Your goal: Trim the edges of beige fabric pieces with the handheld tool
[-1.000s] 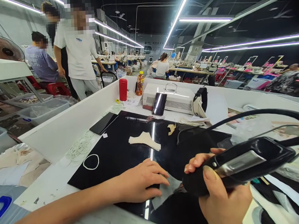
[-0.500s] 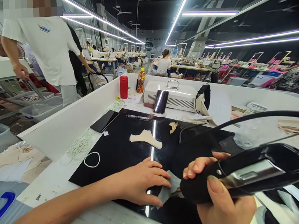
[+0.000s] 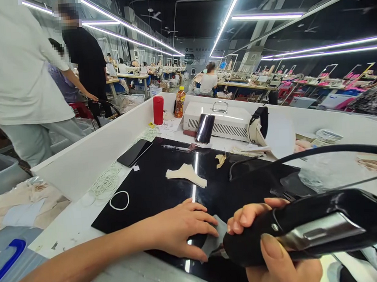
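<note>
A thin grey piece of material [image 3: 216,236] lies on the black glossy board [image 3: 147,189]. My left hand [image 3: 186,227] rests on the board with fingers spread, its fingertips pressing the grey piece's left side. Wrapped around a black corded power tool with a metal lever [image 3: 307,231] is my right hand [image 3: 279,258], thumb on top near the lever. The tool's narrow metal tip [image 3: 220,252] points left, at the grey piece's lower edge; its exact contact is hard to make out. Farther up the board lies a stack of cream fabric pieces [image 3: 187,175].
Elastic cord [image 3: 105,181], a dark phone [image 3: 134,153] and an elastic loop [image 3: 119,200] sit at left. A white vented box [image 3: 228,118], another phone [image 3: 205,128], a red container [image 3: 158,110] and a bottle [image 3: 179,102] stand behind. A black cable [image 3: 318,150] arches at right. People stand beyond the white partition.
The tool in my right hand has tilted slightly, its tip dipping a little. My left hand stays on the grey piece. A person in white at left has moved nearer; the view shifted slightly.
</note>
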Demonstrator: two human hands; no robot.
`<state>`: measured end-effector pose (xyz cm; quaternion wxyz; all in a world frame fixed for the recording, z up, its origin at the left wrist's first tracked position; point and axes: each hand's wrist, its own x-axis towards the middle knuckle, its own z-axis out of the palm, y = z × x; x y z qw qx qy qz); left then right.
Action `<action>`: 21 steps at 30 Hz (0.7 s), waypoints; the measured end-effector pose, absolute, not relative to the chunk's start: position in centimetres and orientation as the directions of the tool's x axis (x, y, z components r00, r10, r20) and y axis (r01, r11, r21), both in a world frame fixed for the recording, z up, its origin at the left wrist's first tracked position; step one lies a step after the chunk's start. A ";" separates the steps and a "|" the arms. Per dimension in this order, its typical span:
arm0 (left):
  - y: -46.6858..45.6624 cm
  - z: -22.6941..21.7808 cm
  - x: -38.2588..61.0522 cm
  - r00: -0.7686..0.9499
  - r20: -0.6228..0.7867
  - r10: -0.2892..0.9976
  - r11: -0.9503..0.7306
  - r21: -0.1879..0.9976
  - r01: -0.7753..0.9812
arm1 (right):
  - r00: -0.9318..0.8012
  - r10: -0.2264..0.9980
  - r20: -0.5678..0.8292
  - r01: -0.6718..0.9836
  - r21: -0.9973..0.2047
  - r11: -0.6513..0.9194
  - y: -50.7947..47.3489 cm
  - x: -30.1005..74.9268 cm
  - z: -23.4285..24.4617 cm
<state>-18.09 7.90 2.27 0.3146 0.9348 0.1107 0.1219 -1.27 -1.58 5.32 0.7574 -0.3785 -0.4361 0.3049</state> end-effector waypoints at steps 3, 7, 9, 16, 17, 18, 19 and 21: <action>7.9 2.1 -18.0 0.945 0.165 0.284 -0.782 0.609 0.128 | 0.417 0.800 0.432 -0.131 -0.842 0.523 -1.7 -1.2 4.9; 7.9 2.2 -18.1 0.949 0.153 0.275 -0.783 0.608 0.129 | 0.405 0.822 0.400 -0.128 -0.865 0.485 -1.8 -0.9 5.0; 7.9 2.5 -18.2 0.952 0.138 0.273 -0.783 0.607 0.137 | 0.423 0.813 0.400 -0.124 -0.863 0.489 -1.7 -0.6 5.6; 7.6 2.7 -18.0 0.928 0.211 0.306 -0.744 0.661 0.095 | 0.713 0.631 0.306 -0.082 -0.857 0.508 -0.9 1.5 7.8; 7.5 2.4 -17.9 0.920 0.232 0.315 -0.743 0.664 0.087 | 0.724 0.622 0.298 -0.083 -0.858 0.508 -0.8 1.7 7.8; 7.3 2.1 -17.7 0.915 0.249 0.318 -0.750 0.657 0.081 | 0.729 0.616 0.298 -0.082 -0.855 0.512 -0.8 1.9 7.7; 7.2 1.7 -17.5 0.912 0.265 0.313 -0.764 0.641 0.076 | 0.729 0.613 0.304 -0.078 -0.853 0.516 -0.8 1.9 7.6; 7.0 0.8 -17.2 0.916 0.283 0.286 -0.805 0.590 0.069 | 0.722 0.612 0.324 -0.067 -0.847 0.527 -0.8 1.9 7.3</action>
